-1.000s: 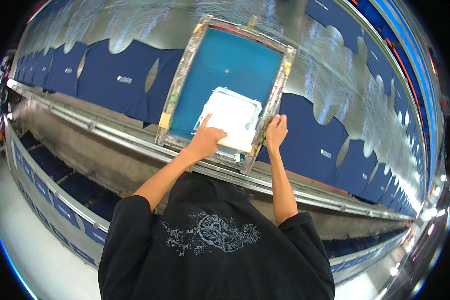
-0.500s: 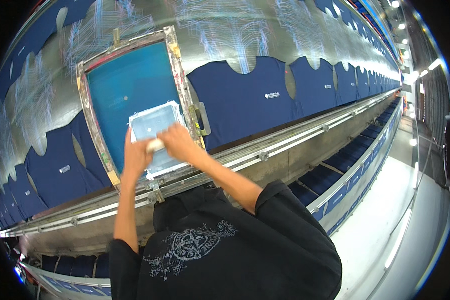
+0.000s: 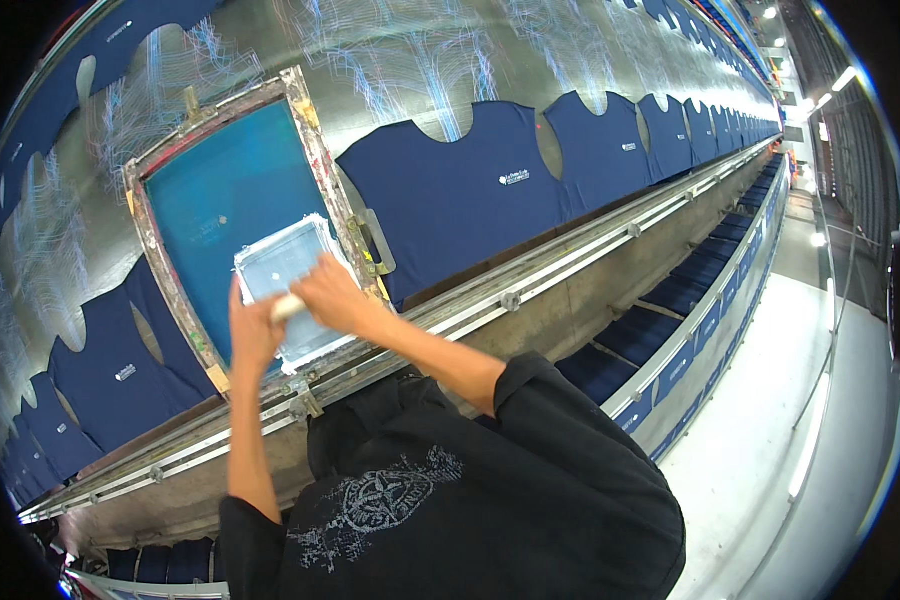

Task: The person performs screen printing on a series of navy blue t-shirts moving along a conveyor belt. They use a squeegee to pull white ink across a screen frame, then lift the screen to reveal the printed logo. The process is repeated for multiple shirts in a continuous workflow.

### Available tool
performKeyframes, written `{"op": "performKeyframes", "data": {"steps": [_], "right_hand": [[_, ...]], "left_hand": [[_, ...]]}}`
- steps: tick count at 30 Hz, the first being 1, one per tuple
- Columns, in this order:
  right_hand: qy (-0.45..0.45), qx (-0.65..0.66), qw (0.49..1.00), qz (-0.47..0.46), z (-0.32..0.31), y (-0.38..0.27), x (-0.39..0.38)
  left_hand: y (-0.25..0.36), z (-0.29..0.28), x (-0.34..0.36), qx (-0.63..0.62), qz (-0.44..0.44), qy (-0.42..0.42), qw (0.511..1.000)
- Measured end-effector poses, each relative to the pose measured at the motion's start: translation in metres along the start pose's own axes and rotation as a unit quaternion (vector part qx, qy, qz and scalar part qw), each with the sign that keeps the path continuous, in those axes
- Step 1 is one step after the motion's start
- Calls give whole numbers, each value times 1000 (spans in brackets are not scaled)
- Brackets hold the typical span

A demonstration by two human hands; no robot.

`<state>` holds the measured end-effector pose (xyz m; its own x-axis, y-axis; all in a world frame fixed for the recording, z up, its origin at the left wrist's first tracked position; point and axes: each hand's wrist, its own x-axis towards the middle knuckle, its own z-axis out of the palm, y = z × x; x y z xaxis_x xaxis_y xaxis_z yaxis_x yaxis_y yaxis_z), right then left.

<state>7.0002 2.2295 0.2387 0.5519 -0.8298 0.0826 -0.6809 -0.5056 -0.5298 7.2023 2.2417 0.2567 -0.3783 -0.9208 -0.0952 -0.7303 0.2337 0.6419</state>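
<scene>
My left hand [image 3: 253, 330] and my right hand [image 3: 336, 297] are both closed round the pale handle of a squeegee [image 3: 289, 306]. The squeegee sits over the white-edged printing area [image 3: 272, 259] at the near end of a screen-printing frame [image 3: 317, 152]. Blue coating [image 3: 230, 170] covers the rest of the mesh, and the wooden rim is stained with paint. White ink smears line the edges of the printing area. My hands hide most of the squeegee, and its blade cannot be made out.
Navy shirt pieces [image 3: 450, 195] with small white prints lie along the long table [image 3: 370, 85] on both sides of the frame. A metal rail [image 3: 570, 248] with clamps runs along the near edge. Below it, more navy pieces [image 3: 638, 325] rest on a lower shelf.
The whole view has shifted, so the frame and table sit further left. My hands still grip the squeegee over the printing area, with less motion blur.
</scene>
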Motion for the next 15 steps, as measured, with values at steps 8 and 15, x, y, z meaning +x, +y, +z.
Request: {"op": "performKeyframes", "data": {"steps": [8, 15], "right_hand": [[149, 103, 969, 166, -60, -3, -21], [94, 304, 809, 494, -39, 92, 10]], "left_hand": [[7, -26, -2, 85, -50, -77, 992], [0, -16, 20, 70, 2, 112, 991]]}}
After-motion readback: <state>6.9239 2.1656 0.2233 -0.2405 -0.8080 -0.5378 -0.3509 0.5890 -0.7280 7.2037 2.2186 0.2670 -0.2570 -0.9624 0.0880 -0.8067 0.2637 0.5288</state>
